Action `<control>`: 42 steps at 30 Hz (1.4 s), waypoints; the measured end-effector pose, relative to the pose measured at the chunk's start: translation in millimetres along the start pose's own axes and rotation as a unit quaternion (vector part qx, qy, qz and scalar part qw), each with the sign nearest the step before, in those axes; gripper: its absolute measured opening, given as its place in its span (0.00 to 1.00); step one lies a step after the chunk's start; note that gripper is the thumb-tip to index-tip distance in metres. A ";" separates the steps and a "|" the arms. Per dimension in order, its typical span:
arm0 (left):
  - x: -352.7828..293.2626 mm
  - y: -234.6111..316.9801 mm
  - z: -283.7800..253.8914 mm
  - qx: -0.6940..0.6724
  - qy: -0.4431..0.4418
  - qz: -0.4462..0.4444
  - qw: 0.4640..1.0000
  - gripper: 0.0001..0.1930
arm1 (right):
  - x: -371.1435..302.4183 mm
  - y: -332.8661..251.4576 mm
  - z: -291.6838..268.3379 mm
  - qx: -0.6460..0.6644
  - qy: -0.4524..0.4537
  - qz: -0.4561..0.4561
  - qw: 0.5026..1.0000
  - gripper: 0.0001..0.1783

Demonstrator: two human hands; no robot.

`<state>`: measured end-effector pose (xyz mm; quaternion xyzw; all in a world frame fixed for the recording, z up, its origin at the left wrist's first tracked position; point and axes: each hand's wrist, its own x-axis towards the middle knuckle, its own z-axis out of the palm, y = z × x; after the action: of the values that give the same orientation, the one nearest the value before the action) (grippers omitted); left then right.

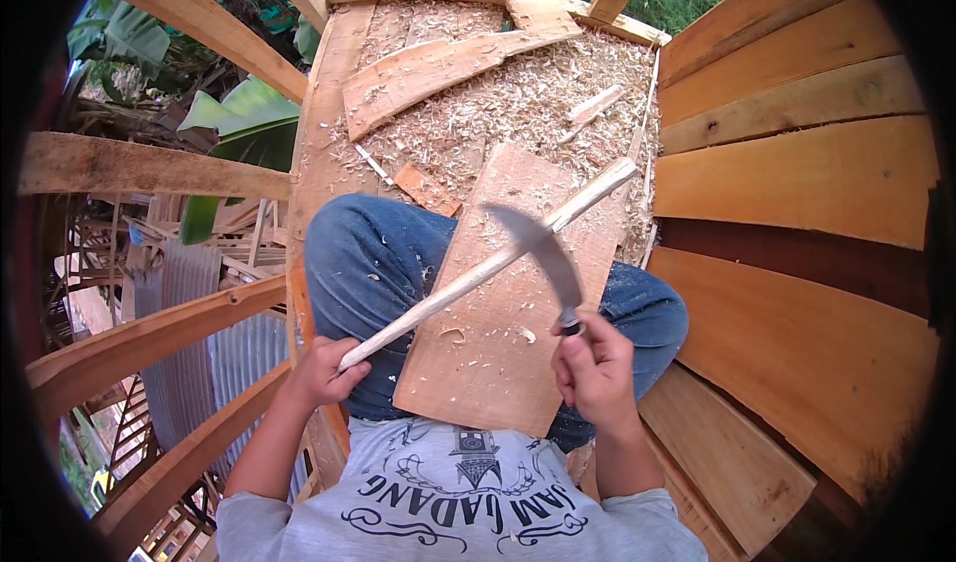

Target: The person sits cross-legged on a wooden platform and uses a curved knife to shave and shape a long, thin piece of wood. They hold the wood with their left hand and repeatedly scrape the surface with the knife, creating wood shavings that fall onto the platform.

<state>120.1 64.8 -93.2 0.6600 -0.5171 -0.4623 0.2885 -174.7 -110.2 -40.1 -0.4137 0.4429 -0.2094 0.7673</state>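
Observation:
My left hand (329, 371) is closed round the lower end of a pale wooden stick (438, 301), which slants up to the right above my lap. In my right hand (595, 368) is the dark handle of a sickle (560, 268), its curved blade pointing up and left. The blade passes over the stick near the middle; whether it touches the wood I cannot tell. Beneath both, a wide wooden board (498, 363) lies across my legs, with a few curled shavings on it.
Wood shavings (438, 114) cover the floor ahead, with a long offcut (438, 69) and smaller wood pieces among them. An orange-brown block (426, 189) lies by my left knee. Plank walling (797, 174) stands at right; open wooden rails (159, 169) border the left, above corrugated sheets (184, 323).

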 end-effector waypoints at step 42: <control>1.4 -0.2 -0.2 0.014 -0.015 -0.020 1.000 0.09 | 5.6 -7.8 -8.5 -0.056 0.028 -0.032 0.998 0.11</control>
<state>120.4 63.6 -93.8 0.6671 -0.5143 -0.4710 0.2620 -178.7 -122.3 -38.8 -0.4637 0.4619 -0.2207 0.7231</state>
